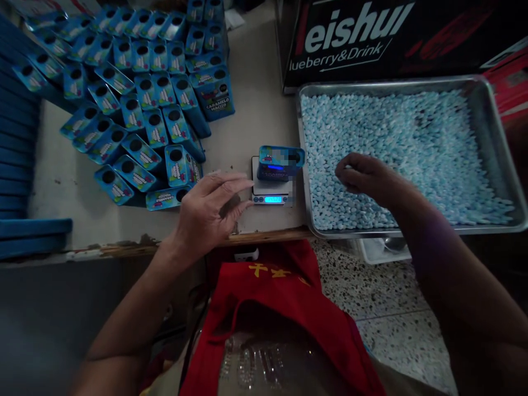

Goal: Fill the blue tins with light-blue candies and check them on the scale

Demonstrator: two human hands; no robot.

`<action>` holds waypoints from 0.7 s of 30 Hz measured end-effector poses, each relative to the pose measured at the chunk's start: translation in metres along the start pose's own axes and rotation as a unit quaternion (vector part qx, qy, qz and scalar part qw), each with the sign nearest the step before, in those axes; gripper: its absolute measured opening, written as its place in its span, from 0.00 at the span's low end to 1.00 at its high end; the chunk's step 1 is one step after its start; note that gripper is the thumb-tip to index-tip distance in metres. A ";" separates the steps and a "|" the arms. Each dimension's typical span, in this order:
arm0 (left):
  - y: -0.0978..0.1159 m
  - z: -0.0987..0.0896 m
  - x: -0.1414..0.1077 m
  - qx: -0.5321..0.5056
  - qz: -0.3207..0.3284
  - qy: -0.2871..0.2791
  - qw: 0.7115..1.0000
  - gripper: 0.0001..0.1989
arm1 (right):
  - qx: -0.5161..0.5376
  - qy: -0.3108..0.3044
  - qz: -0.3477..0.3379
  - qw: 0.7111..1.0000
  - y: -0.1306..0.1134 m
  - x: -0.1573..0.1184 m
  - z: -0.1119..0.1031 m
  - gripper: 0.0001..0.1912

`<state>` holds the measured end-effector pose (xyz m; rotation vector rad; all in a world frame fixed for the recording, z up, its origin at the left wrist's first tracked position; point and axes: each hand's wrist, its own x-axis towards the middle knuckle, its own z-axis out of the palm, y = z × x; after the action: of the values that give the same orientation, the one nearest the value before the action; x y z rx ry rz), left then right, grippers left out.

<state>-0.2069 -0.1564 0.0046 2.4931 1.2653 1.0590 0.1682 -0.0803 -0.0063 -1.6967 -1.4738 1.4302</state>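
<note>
A small digital scale (259, 190) with a lit blue display stands near the table's front edge. On it is an upright blue tin (268, 170) with a dark round opening in its top. My left hand (208, 206) is just left of the scale, thumb and fingers apart, with nothing between them. Over the left part of a metal tray (303, 165) is my right hand (363, 175), its fingers curled together. Whatever they hold, if anything, is hidden. Small pale-blue and white candies (429, 148) cover the tray's bottom.
Many similar blue tins (154, 126) crowd the table's left side, with stacked blue pieces (35, 236) at the far left. Behind the tray is a black printed carton (363, 44). A white container (379, 253) shows below the tray's front edge.
</note>
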 end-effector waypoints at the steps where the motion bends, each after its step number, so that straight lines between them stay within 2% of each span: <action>1: 0.000 0.001 -0.002 -0.014 -0.010 -0.003 1.000 0.13 | 0.029 -0.013 0.006 0.999 -0.002 0.000 0.001 0.06; 3: -0.001 0.002 -0.006 -0.035 -0.022 -0.008 0.999 0.14 | 0.097 -0.015 0.009 0.995 -0.008 0.001 0.003 0.07; 5: -0.001 0.002 -0.011 -0.050 -0.028 -0.014 0.998 0.14 | 0.146 0.015 0.016 0.989 -0.013 0.002 0.004 0.07; 8: -0.003 0.002 -0.017 -0.069 -0.046 -0.021 0.996 0.14 | 0.166 0.037 0.045 0.984 -0.021 0.005 0.004 0.08; 11: -0.005 0.004 -0.021 -0.085 -0.070 -0.020 0.994 0.14 | 0.144 0.002 0.039 0.989 -0.034 0.005 0.003 0.11; 15: -0.009 0.014 -0.024 -0.105 -0.084 -0.016 0.991 0.15 | 0.093 -0.049 -0.031 0.994 -0.061 0.003 0.007 0.13; 21: -0.016 0.025 -0.028 -0.143 -0.070 -0.004 0.987 0.15 | -0.076 -0.106 -0.124 0.984 -0.104 0.005 0.025 0.02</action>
<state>-0.2121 -0.1635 -0.0350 2.1618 1.1715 1.1069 0.1018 -0.0498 0.0724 -1.4167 -1.8798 1.4264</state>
